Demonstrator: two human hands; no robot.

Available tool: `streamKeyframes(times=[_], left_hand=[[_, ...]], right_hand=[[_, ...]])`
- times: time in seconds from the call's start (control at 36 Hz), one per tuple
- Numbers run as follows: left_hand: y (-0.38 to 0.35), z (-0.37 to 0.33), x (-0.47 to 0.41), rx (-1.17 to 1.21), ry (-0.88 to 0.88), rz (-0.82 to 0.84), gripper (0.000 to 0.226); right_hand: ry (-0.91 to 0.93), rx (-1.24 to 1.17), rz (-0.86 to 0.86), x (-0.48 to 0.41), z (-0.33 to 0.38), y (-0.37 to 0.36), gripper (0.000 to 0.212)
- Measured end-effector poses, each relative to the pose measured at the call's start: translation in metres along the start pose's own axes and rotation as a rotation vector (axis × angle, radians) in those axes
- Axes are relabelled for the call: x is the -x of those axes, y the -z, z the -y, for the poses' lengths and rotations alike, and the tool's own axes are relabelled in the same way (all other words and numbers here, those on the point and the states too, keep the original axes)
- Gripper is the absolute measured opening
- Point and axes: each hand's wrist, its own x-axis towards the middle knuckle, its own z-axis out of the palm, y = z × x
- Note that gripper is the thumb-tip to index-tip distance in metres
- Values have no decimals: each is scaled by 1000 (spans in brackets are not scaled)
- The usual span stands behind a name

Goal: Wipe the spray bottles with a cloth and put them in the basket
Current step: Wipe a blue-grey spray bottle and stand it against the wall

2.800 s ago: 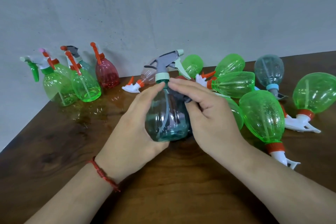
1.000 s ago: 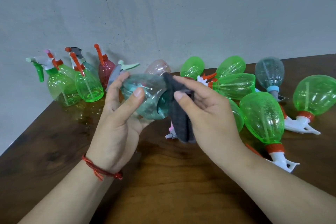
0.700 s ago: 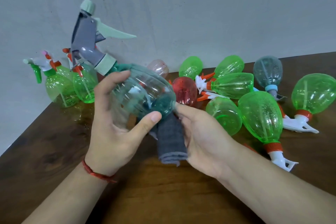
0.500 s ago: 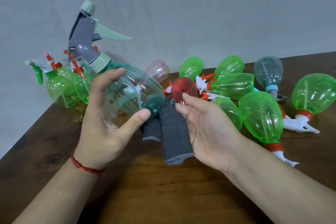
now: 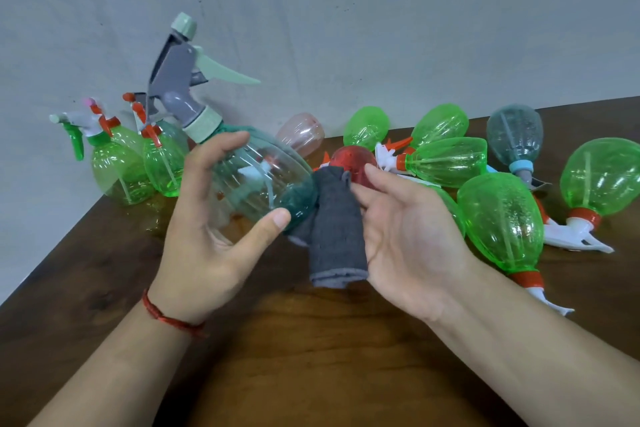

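My left hand (image 5: 207, 236) grips a clear teal spray bottle (image 5: 256, 184), tilted with its grey and pale-green trigger head (image 5: 180, 80) pointing up and left above the table. A folded grey cloth (image 5: 336, 232) hangs against the bottle's base. My right hand (image 5: 405, 236) is palm up beside the bottle, with the cloth draped over its fingers and a fingertip on the top fold. No basket is in view.
Several green spray bottles (image 5: 502, 222) lie on their sides on the dark wooden table (image 5: 311, 357) at right, with a red one (image 5: 353, 163), a pink one (image 5: 301, 135) and a grey-blue one (image 5: 516, 139). More bottles (image 5: 121, 166) stand upright at the back left, near the wall.
The teal bottle came off the table and was tipped, its base turned toward my right hand. The cloth went from the bottle's side to its base. Little has shifted in the last half second.
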Motion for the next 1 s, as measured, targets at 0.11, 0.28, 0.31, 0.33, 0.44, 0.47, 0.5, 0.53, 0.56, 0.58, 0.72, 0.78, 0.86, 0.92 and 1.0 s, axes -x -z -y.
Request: streamKeyframes(times=[0.11, 0.28, 0.31, 0.33, 0.44, 0.47, 0.5, 0.53, 0.56, 0.58, 0.72, 0.78, 0.86, 0.92, 1.0], left_hand=[[-7, -2, 5, 2, -6, 57, 70], [1, 2, 0, 9, 42, -16, 72], [3, 2, -2, -1, 49, -35, 72], [4, 2, -2, -12, 55, -45, 72], [1, 5, 2, 33, 139, 43, 75], [-1, 5, 4, 32, 165, 89, 77], [-3, 4, 6, 16, 179, 125, 81], [-6, 4, 8, 0, 179, 143, 86], [-9, 4, 10, -3, 176, 142, 91], [-12, 4, 11, 16, 178, 129, 96], [-21, 5, 14, 83, 198, 24, 102], [-22, 3, 13, 79, 209, 1, 95], [-22, 1, 9, 38, 230, 3, 79], [-22, -1, 8, 5, 241, 21, 77], [-21, -5, 8, 3, 247, 38, 80]], right_hand=[[-37, -3, -32, 1, -6, -3, 56], [-32, 54, -81, 2, -1, -1, 53], [2, 50, -98, 2, -1, -3, 47], [45, 44, -124, 1, -1, -4, 41], [317, 304, -304, -4, -6, -2, 21], [370, 405, -314, -5, -7, -1, 20], [409, 493, -303, -4, -8, 0, 23], [436, 559, -288, -4, -9, -1, 27], [457, 618, -286, -3, -10, -1, 30], [477, 669, -291, -3, -11, 0, 33], [490, 704, -322, -4, -13, 3, 34], [467, 649, -310, -2, -14, 2, 33], [452, 610, -315, -2, -13, 3, 31], [468, 642, -321, -3, -11, 4, 32], [580, 719, -318, 0, -5, 0, 36]])
